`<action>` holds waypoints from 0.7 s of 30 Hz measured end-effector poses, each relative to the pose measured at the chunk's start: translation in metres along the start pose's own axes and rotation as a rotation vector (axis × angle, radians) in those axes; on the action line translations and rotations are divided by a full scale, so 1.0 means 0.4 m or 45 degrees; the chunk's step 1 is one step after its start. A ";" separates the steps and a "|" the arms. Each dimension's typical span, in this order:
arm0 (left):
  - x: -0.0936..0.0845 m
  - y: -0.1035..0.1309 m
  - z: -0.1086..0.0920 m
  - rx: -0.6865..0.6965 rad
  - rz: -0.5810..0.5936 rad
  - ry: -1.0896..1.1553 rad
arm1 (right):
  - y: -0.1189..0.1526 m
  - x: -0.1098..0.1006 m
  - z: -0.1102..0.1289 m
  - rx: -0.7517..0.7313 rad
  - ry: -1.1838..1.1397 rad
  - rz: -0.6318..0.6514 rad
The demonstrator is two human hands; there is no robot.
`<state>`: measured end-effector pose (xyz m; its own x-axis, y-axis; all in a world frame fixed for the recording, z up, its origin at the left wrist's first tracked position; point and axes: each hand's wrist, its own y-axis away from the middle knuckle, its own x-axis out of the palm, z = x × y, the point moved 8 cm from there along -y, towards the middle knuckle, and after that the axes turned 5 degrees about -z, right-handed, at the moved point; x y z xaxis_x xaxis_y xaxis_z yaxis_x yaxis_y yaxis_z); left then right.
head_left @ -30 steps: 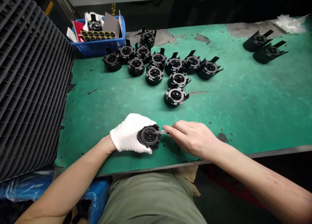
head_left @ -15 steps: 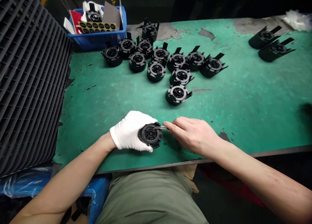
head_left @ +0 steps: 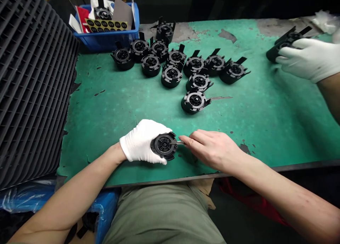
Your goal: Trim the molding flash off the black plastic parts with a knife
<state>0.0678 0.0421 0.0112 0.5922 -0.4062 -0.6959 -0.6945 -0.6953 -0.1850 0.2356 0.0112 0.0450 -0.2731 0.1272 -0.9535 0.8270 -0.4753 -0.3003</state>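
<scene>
your gloved left hand (head_left: 145,142) is gripping a round black part (head_left: 164,145) by its side at the front of the desk (head_left: 132,171), probably leaving its ribbed face free for the slim metal tool (head_left: 180,142) your bare right hand (head_left: 209,146) is pinching; farther right, a co-worker's gloved hand (head_left: 309,58) is partly covering black housings (head_left: 272,54).

a worn green desk (head_left: 106,109) stretches across the view, its covering flaked away to grey patches (head_left: 183,29) along the far edge; a tall, black, gridded structure (head_left: 32,88) fills the left side; beyond the desk, the background is nearly black; below its near edge, at right, lies deep shadow; soft light falls on the green surface
</scene>
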 end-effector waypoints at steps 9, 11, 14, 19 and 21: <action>-0.025 0.036 0.058 -0.191 -0.376 -0.284 | 0.019 -0.013 0.022 0.226 -0.112 -0.052; -0.012 0.036 0.060 -0.231 -0.278 -0.338 | 0.023 -0.004 0.042 0.213 -0.135 -0.049; -0.002 0.034 0.051 -0.216 -0.183 -0.364 | 0.025 0.003 0.039 0.236 -0.109 -0.071; -0.024 0.047 0.035 -0.081 -0.410 -0.219 | 0.018 -0.009 0.005 0.301 -0.049 -0.099; -0.030 0.054 0.041 -0.108 -0.514 -0.218 | 0.018 -0.018 0.009 0.332 -0.119 -0.110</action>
<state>0.0390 0.0418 0.0041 0.7277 0.0066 -0.6859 -0.3813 -0.8273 -0.4125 0.2417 0.0040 0.0498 -0.3911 0.1024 -0.9146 0.6477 -0.6755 -0.3525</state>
